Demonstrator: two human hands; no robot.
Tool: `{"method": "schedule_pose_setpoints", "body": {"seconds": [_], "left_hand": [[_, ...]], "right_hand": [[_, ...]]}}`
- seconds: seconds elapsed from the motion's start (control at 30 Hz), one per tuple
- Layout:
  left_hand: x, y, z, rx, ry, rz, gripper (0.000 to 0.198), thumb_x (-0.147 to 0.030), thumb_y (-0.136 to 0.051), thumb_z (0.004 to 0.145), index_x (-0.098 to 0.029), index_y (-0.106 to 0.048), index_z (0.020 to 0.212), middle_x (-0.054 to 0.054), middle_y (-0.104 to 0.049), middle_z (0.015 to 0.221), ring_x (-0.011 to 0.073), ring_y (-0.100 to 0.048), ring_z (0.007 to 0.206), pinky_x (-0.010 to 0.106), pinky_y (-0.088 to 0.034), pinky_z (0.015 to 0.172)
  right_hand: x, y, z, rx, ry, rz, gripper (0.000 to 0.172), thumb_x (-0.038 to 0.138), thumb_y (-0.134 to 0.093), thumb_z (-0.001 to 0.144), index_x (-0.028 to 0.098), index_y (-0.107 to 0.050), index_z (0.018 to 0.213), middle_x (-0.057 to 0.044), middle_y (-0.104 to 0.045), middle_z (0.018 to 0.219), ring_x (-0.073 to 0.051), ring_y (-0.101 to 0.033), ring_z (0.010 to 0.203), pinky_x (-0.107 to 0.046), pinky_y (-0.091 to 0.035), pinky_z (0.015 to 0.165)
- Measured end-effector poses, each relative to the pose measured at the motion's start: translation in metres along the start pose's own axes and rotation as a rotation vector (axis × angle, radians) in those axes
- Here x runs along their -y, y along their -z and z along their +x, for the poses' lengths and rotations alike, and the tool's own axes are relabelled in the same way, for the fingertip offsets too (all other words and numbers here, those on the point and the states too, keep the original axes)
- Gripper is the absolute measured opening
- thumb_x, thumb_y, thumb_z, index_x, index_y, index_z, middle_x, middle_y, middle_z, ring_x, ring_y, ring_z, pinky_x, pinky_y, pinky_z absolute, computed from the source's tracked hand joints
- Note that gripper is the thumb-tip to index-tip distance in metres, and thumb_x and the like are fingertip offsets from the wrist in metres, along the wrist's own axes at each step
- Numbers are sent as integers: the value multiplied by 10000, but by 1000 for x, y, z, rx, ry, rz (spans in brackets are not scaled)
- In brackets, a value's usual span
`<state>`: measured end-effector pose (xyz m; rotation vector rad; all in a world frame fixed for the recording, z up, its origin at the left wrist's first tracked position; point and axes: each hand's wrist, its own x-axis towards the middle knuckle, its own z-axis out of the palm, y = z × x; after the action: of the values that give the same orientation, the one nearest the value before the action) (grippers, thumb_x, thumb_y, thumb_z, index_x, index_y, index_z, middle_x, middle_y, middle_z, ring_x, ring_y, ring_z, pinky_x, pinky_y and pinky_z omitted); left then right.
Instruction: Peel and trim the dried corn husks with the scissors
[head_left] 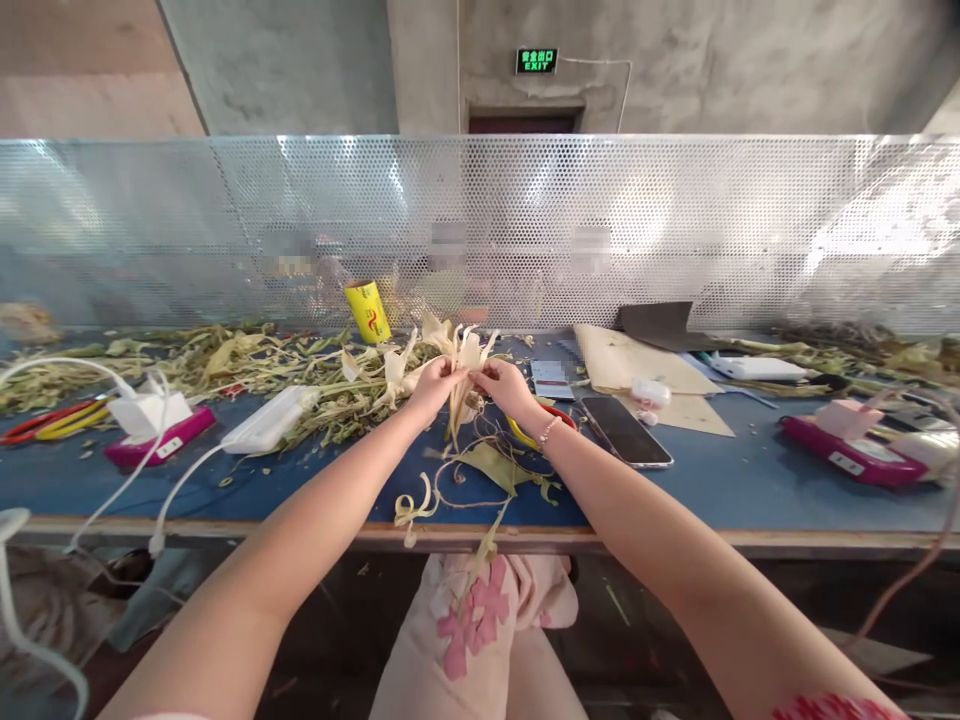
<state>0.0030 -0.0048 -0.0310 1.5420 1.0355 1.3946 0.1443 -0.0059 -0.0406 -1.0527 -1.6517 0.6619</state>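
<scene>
Both of my hands meet over the middle of the blue table (pixel 720 480), pinched on one bundle of pale dried husk strips (pixel 466 352). My left hand (pixel 433 385) grips the bundle's left side with closed fingers. My right hand (pixel 504 385) holds its right side, fingers also closed; a thin bracelet sits on that wrist. The strips fan out above my fingers and hang down below them toward loose husk scraps (pixel 491 465) on the table. Some scraps dangle over the front edge.
A heap of dried stalks and husks (pixel 247 365) covers the left back of the table, with a yellow can (pixel 367 310) behind it. A white power bank (pixel 270 420), a phone (pixel 626 430), pink devices (pixel 844 450), scissors (pixel 52 420), paper sheets and a perforated metal screen (pixel 675 220) surround them.
</scene>
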Motion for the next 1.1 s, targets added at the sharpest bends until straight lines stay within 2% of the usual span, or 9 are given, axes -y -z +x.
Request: {"method": "schedule_pose_setpoints", "body": {"seconds": [0.2,0.43,0.53,0.73,0.87,1.0,1.1], "left_hand": [[0,2,1,-34,-39,84,187,-336,-592,666,-159,-571,724,18,-585,671,180,-568,693,288,-420,666],[5,0,4,-205,-22,212,78,-254,-533,695,-176,-529,701,12,-556,648,173,-550,670,277,-408,631],[7,-1,4,-229,-31,237,76,-250,-526,705,-186,-490,683,1,-523,626,158,-522,628,270,-396,603],[9,0,4,-236,4,135,107,-277,-555,709,-197,-485,724,-14,-503,612,149,-518,606,268,-404,596],[8,1,6,-232,-7,164,70,-251,-537,726,-190,-503,721,-3,-530,628,161,-538,640,276,-406,625],[4,0,5,-162,-50,207,72,-246,-528,739,-178,-520,719,5,-557,655,157,-544,653,267,-403,634],[3,-1,4,-126,-52,150,89,-258,-559,723,-173,-536,729,5,-579,670,153,-556,665,255,-410,634]], "right_hand": [[11,-1,-7,23,43,-92,254,393,-492,737,190,-457,589,36,-469,520,-104,-417,507,-237,-323,517],[19,0,-10,1,50,-103,193,325,-505,718,194,-459,585,45,-443,513,-103,-383,516,-241,-323,552],[20,-2,-11,6,62,-122,186,308,-497,722,201,-428,587,48,-425,515,-103,-371,514,-239,-319,547],[22,-6,-14,11,233,-204,223,321,-481,743,205,-383,579,28,-449,573,-110,-397,566,-243,-343,594],[19,-9,-13,18,160,-166,162,330,-502,727,203,-432,654,22,-512,627,-112,-444,584,-244,-373,602],[9,-10,-8,31,43,-89,174,365,-520,718,196,-478,705,12,-545,653,-122,-491,602,-251,-406,587],[4,-10,-4,59,-29,20,143,332,-500,731,190,-504,720,1,-576,672,-128,-536,610,-254,-438,574]]}}
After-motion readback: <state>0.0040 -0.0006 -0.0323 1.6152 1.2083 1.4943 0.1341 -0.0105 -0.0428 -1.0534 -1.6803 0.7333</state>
